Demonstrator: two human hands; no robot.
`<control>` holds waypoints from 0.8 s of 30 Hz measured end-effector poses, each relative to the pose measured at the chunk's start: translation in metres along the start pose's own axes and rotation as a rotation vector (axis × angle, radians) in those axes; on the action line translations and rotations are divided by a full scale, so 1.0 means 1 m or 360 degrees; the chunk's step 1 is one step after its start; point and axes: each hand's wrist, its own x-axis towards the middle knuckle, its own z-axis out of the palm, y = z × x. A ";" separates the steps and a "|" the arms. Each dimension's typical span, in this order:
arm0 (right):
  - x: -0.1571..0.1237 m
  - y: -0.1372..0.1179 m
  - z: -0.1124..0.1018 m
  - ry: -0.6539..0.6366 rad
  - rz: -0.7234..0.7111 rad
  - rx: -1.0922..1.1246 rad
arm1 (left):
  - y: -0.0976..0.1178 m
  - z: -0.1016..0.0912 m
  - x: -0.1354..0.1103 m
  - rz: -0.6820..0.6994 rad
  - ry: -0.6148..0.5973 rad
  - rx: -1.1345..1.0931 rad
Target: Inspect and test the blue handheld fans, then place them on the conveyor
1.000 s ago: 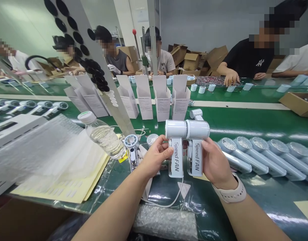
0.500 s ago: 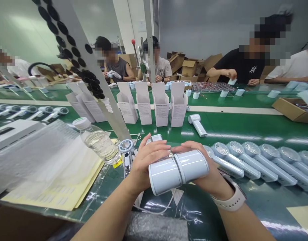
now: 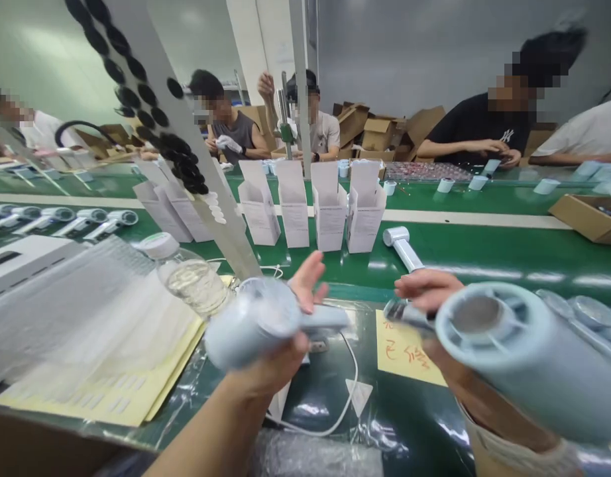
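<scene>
My left hand holds a light-blue handheld fan, its round barrel towards the left and its handle pointing right. The fan is smeared by motion. In my right hand is a second light-blue handheld fan, its vaned end facing up and left, close to the camera. A dark part of its handle shows by my fingers. Between the hands lie a yellow card with red handwriting and a white cable. Another handheld fan lies just beyond my right hand.
Several upright open white boxes stand ahead on the green belt. A slanted post and a clear bottle stand at left, beside bubble wrap. More fans line the right. Co-workers sit across the belt.
My hands have moved apart, each with a fan that was side by side with the other before. The left fan went left, the right one right and nearer. The yellow card now shows.
</scene>
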 end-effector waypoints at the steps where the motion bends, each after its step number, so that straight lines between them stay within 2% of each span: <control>1: 0.000 0.000 0.002 0.0059 0.0043 0.0045 | 0.001 0.001 0.000 0.0027 0.0039 -0.0052; 4: 0.003 0.010 0.003 0.0181 0.0333 0.0127 | 0.004 0.003 0.000 -0.0056 0.0123 -0.0321; 8: 0.006 0.034 0.012 0.0329 0.0796 -0.0050 | 0.001 0.005 0.004 -0.0403 0.0217 -0.0638; 11: 0.006 0.044 0.028 0.0348 0.0961 0.0064 | -0.010 0.009 0.007 -0.0254 0.0437 -0.0566; 14: 0.001 0.044 0.046 0.0232 0.1181 0.0316 | -0.021 0.019 0.006 -0.0128 0.0569 -0.0502; 16: -0.003 0.042 0.055 0.0139 0.1218 0.0475 | -0.026 0.026 0.003 -0.0163 0.0575 -0.0493; 18: -0.006 0.042 0.061 0.0061 0.1161 0.0540 | -0.028 0.031 0.001 -0.0238 0.0528 -0.0514; 22: -0.011 0.046 0.066 -0.0187 0.0998 0.0374 | -0.029 0.036 0.000 -0.0443 0.0313 -0.0591; 24: -0.014 0.048 0.068 -0.0264 0.0959 0.0275 | -0.031 0.037 0.000 -0.0476 0.0281 -0.0580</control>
